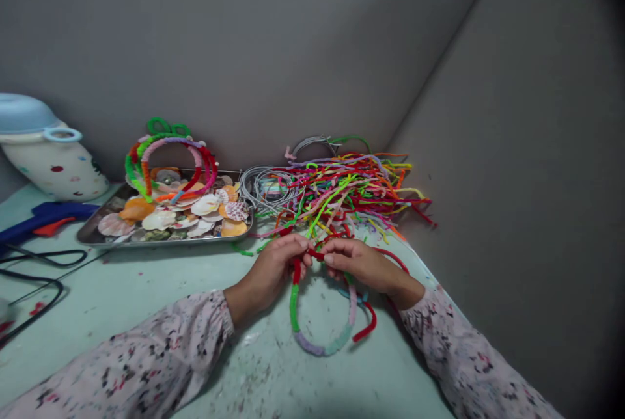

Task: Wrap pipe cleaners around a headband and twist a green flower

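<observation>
Near the middle of the table, my left hand (288, 256) and my right hand (359, 264) are close together, fingers pinched on a red pipe cleaner (316, 255) at the top of a ring. The ring (309, 345) is wrapped in fuzzy sections of red, green, lilac, pale teal and pink, and hangs below my fingers toward me. A loose red pipe cleaner end (366, 329) curls out to the right of the ring. Just beyond my hands lies a heap of many-coloured pipe cleaners (346, 194). My fingers hide part of the ring's top.
Left of the heap stands a metal tray (161, 243) of seashells (205, 205), with several finished fuzzy rings (146, 172) on it. Coiled grey wire (266, 191) lies between tray and heap. A blue glue gun (49, 220), its black cord and a lidded white container (53, 162) are at left.
</observation>
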The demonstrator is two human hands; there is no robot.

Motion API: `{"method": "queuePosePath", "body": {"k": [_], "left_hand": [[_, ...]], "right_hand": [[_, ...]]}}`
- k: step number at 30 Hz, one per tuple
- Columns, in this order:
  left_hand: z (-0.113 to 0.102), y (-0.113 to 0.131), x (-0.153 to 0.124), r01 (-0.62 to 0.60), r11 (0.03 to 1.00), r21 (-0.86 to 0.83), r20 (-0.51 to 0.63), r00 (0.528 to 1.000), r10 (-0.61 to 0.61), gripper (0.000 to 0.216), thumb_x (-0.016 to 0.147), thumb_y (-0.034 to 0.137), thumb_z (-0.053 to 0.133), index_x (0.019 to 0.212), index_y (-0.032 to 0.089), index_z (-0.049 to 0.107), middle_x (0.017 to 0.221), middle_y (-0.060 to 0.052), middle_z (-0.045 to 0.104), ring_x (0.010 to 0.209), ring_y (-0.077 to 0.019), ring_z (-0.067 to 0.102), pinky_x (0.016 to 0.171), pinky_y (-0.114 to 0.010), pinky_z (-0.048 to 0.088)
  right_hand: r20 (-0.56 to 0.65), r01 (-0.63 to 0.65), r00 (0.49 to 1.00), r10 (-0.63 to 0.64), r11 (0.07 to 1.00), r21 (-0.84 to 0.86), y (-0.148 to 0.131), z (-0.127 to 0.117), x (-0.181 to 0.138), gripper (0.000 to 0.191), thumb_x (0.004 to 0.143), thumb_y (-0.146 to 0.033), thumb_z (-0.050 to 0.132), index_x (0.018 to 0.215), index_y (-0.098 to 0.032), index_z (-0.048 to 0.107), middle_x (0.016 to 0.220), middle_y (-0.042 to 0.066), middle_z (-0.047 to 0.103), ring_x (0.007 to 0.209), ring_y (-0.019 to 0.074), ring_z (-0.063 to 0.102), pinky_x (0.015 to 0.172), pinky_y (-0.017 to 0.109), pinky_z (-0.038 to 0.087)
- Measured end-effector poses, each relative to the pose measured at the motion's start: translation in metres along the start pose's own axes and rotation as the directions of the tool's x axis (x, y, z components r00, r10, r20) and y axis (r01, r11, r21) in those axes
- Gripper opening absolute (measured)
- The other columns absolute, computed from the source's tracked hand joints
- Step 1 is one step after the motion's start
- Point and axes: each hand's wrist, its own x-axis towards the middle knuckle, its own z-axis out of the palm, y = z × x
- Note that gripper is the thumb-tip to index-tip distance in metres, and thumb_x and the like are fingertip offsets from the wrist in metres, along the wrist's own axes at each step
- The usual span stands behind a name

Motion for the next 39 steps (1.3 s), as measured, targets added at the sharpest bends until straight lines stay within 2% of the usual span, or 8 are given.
{"method": "queuePosePath", "body": {"k": [6, 13, 25, 39], "left_hand": [[0.001, 0.003, 0.001, 0.034, 0.999, 0.012, -0.017, 0.999, -0.034, 0.014, 0.079, 0.026, 0.062, 0.078, 0.013, 0.058, 0.065, 0.000, 0.061, 0.045, -0.0053, 0.051, 0.045, -0.017, 0.034], [0.001, 0.004, 0.001, 0.035, 0.999, -0.003, -0.018, 0.999, -0.035, 0.016, 0.077, 0.025, 0.067, 0.079, 0.013, 0.058, 0.068, 0.000, 0.061, 0.047, -0.0045, 0.051, 0.046, -0.017, 0.034], [-0.004, 0.002, 0.003, 0.081, 0.995, -0.057, 0.015, 0.997, -0.080, 0.016, 0.075, 0.022, 0.070, 0.082, 0.012, 0.061, 0.068, 0.000, 0.060, 0.051, -0.0049, 0.052, 0.048, -0.016, 0.037], [-0.002, 0.004, 0.000, 0.094, 0.992, -0.081, 0.055, 0.995, -0.089, 0.014, 0.077, 0.020, 0.068, 0.083, 0.013, 0.059, 0.071, 0.000, 0.058, 0.054, -0.0050, 0.052, 0.051, -0.016, 0.038]], "right_hand": [[-0.058, -0.031, 0.998, 0.034, 0.998, 0.048, 0.003, 0.001, 0.002, 0.029, 0.081, -0.043, 0.061, 0.086, -0.015, 0.060, 0.064, -0.003, 0.053, 0.057, 0.0089, 0.047, 0.054, 0.022, 0.035], [-0.114, -0.003, 0.993, 0.007, 0.999, 0.033, 0.013, 0.003, 0.005, 0.031, 0.082, -0.045, 0.058, 0.090, -0.015, 0.059, 0.062, -0.004, 0.049, 0.053, 0.0083, 0.041, 0.049, 0.021, 0.029], [-0.179, -0.021, 0.984, 0.024, 1.000, 0.019, 0.006, 0.009, 0.004, 0.030, 0.078, -0.045, 0.062, 0.083, -0.015, 0.059, 0.058, -0.004, 0.048, 0.051, 0.0086, 0.041, 0.048, 0.022, 0.029], [-0.167, 0.018, 0.986, -0.008, 0.998, 0.061, 0.015, 0.008, 0.006, 0.028, 0.081, -0.044, 0.060, 0.085, -0.016, 0.059, 0.057, -0.006, 0.044, 0.050, 0.0083, 0.036, 0.047, 0.022, 0.026]]}}
